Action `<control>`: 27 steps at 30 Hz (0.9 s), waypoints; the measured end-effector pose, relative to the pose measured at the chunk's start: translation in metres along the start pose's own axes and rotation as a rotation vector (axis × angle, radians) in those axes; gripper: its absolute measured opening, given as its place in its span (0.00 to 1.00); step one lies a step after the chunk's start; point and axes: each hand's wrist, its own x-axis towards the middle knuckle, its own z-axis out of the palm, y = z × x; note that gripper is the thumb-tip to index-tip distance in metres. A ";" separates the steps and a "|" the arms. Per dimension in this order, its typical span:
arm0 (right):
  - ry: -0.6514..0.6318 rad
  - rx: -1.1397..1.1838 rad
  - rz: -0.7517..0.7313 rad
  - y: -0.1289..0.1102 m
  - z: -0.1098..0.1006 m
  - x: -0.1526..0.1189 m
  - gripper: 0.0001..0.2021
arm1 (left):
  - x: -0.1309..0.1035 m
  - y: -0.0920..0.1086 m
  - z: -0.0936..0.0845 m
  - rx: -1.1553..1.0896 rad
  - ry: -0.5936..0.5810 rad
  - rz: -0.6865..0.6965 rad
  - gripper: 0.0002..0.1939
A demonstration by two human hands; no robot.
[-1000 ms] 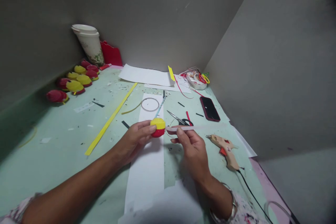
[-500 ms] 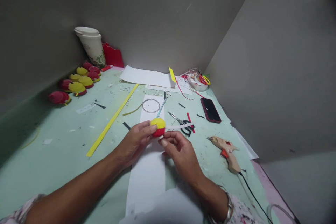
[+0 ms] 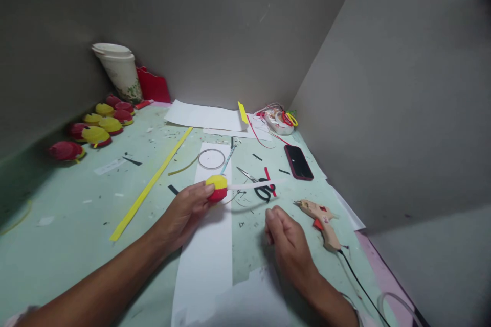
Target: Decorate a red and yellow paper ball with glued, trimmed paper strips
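**A light red-and-yellow piece (image 3: 217, 191), held left of the scissors (image 3: 251, 177)**

We judge it light and fairly firm, though perhaps easy to dent; we would take it by its sides, gently. The pale strip (image 3: 241, 186), reaching from the piece across the scissors in our view, looks thin and bendy, best held where it meets the piece.

Our right hand (image 3: 286, 235), nearer us than the scissors, is curled closed with nothing visible in it. Our left hand (image 3: 190, 207) pinches the piece narrowly at its left edge.

White lidded cup (image 3: 120, 74) at back left, red panel (image 3: 154, 87) beside it; dark phone (image 3: 298, 162) flat at right.
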 end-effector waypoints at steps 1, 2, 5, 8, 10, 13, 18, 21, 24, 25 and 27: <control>0.026 -0.098 -0.039 0.004 -0.012 -0.001 0.19 | 0.000 0.000 0.000 0.003 0.007 0.001 0.11; 0.066 -0.197 -0.068 0.008 -0.025 -0.002 0.16 | 0.000 0.000 0.000 0.007 0.014 0.001 0.11; 0.293 -0.474 -0.049 0.024 -0.070 -0.004 0.14 | -0.001 0.002 0.002 0.017 0.033 -0.006 0.11; 0.384 -0.796 0.175 0.041 -0.108 -0.005 0.18 | -0.003 0.004 0.003 0.012 0.038 -0.011 0.10; 0.285 -0.879 0.326 0.051 -0.123 -0.006 0.19 | -0.003 0.004 0.003 0.006 0.034 -0.021 0.11; 0.125 -0.815 0.498 0.060 -0.132 -0.006 0.20 | -0.002 0.002 0.002 -0.006 0.038 -0.031 0.12; 0.087 -0.608 0.469 0.065 -0.139 -0.004 0.18 | -0.002 0.001 0.001 -0.015 0.025 -0.024 0.12; 0.100 -0.444 0.463 0.062 -0.143 -0.006 0.17 | -0.003 0.000 0.000 -0.023 0.024 -0.021 0.11; 0.151 -0.324 0.419 0.054 -0.143 -0.011 0.15 | -0.002 -0.002 -0.001 -0.029 0.018 -0.020 0.11; 0.165 -0.272 0.389 0.050 -0.141 -0.013 0.14 | -0.001 -0.003 -0.001 -0.024 0.018 -0.019 0.11; 0.174 -0.175 0.336 0.041 -0.134 -0.017 0.14 | 0.000 -0.004 0.000 -0.007 0.013 -0.016 0.11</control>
